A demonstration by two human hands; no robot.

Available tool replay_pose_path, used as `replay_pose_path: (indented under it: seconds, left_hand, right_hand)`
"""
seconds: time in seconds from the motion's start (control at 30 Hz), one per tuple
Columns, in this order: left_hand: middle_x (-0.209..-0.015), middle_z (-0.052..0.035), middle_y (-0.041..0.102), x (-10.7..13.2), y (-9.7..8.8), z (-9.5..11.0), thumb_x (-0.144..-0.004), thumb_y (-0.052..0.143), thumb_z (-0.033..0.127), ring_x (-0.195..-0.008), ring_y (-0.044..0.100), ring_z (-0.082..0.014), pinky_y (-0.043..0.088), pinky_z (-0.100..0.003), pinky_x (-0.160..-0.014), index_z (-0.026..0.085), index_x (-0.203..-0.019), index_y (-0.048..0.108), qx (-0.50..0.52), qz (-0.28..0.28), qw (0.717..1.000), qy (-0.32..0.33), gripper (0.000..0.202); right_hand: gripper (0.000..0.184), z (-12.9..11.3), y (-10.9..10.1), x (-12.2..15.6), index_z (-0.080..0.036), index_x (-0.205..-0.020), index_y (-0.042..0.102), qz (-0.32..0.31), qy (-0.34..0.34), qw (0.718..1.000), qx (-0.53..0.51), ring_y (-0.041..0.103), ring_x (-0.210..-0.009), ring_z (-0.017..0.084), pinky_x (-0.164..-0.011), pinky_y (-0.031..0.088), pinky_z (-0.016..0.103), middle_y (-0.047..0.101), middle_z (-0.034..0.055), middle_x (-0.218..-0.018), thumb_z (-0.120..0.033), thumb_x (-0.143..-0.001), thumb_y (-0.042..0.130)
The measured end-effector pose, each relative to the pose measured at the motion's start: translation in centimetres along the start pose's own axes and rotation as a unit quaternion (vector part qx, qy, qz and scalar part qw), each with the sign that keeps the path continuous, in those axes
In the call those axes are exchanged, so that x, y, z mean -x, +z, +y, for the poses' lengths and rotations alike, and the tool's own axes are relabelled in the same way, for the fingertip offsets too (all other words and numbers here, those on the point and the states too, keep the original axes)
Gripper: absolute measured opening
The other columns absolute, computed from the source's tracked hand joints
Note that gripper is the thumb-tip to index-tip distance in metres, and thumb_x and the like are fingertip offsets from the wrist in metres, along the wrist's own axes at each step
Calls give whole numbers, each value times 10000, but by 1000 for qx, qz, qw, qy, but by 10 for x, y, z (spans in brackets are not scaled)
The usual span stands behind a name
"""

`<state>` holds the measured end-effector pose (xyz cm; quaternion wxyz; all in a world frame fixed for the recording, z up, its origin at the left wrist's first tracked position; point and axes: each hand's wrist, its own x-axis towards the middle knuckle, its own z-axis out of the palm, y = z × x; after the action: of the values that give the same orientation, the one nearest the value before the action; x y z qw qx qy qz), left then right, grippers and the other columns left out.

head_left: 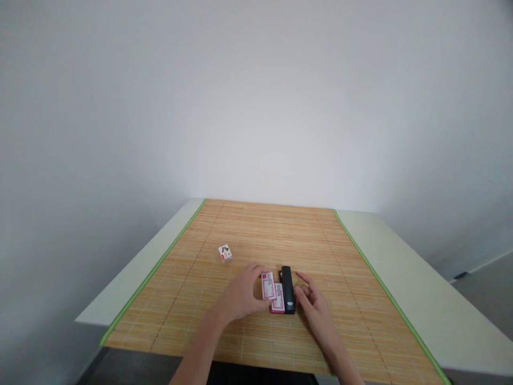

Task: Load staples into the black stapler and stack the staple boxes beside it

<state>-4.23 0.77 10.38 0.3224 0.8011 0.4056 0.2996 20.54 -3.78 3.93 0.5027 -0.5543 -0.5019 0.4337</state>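
Note:
A black stapler (287, 289) lies lengthwise on the bamboo mat (256, 235). Two small red-and-white boxes (273, 292) lie against its left side, one partly over the other. My left hand (241, 295) rests on the mat with thumb and fingers closed on the upper box. My right hand (311, 303) lies just right of the stapler, fingers spread and loosely curled, fingertips touching or nearly touching its side, holding nothing.
A small white box (225, 253) with a dark print stands alone on the mat to the far left. The mat has green edging and covers a pale table (425, 278) set in a corner of white walls (256, 96).

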Motion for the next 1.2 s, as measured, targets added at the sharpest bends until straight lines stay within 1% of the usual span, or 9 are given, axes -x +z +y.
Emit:
replay_pose_path:
  seconds: [0.17,0.53,0.63,0.7,0.77,0.83,0.9,1.03,1.2]
  left_hand:
    - [-1296,-55,639,-1,20,7,-714,875,345,-1198,601,-288,473,-433,-1065,322,-1320,640,23,-35,999,1,651]
    - [-1345,-52,641,1,43,-3,-681,920,358,-1231,594,-291,460,-441,-1085,343,-1368,632,66,-22,998,-11,745]
    - [-1452,-64,574,6,44,-6,-663,933,423,-1325,537,-306,424,-462,-1143,357,-1475,536,56,-6,998,-2,906]
    - [-1512,-63,518,7,35,-15,-745,872,483,-1394,480,-296,380,-468,-1190,365,-1527,469,29,43,999,-5,888]
    - [-1481,-64,533,6,14,-34,-897,719,501,-1400,474,-276,349,-478,-1210,352,-1500,507,-19,134,990,-31,656]
    - [-1379,-85,593,1,-15,-60,-966,604,504,-1332,528,-278,374,-482,-1186,294,-1407,609,-72,248,962,-89,489]
    - [-1333,-114,622,-5,-43,-89,-971,561,529,-1205,605,-281,460,-462,-1093,235,-1362,647,-94,318,924,-189,497]
    - [-1092,-97,758,-18,-73,-126,-923,602,526,-941,700,-266,541,-407,-904,211,-1158,762,-73,258,927,-262,423]
    - [-967,-66,810,-37,-42,-122,-895,632,528,-873,734,-251,540,-328,-795,238,-1047,811,-35,183,954,-236,373]
  right_hand:
    - [698,2,1,-1,-210,-1467,530,-10,-16,1000,9,489,-654,179,-645,405,296,526,-33,-710,-640,-924,611]
    - [633,-2,2,-1,-208,-1449,559,-45,-42,995,72,494,-647,169,-616,406,282,508,-40,-701,-581,-940,607]
    - [636,2,2,-2,-205,-1455,546,-28,-42,996,76,498,-645,174,-623,411,288,500,-44,-687,-577,-943,604]
    - [627,4,1,-2,-213,-1464,529,-10,-34,997,64,505,-653,180,-637,419,295,509,-42,-693,-576,-955,585]
    - [627,6,1,-1,-222,-1473,513,0,-23,999,44,509,-659,186,-648,425,300,519,-38,-703,-585,-964,564]
    - [636,7,0,-1,-224,-1472,509,0,-19,999,31,501,-659,186,-650,422,300,514,-39,-704,-598,-961,563]
    - [643,7,1,-1,-220,-1464,518,-1,-20,999,31,488,-655,182,-643,410,295,504,-40,-701,-607,-954,573]
    - [667,7,2,-2,-207,-1458,528,1,-22,999,41,469,-635,177,-626,391,290,475,-50,-678,-629,-944,577]
    - [657,6,2,-1,-208,-1462,524,-9,-36,998,55,459,-644,172,-627,384,290,434,-58,-682,-614,-949,582]
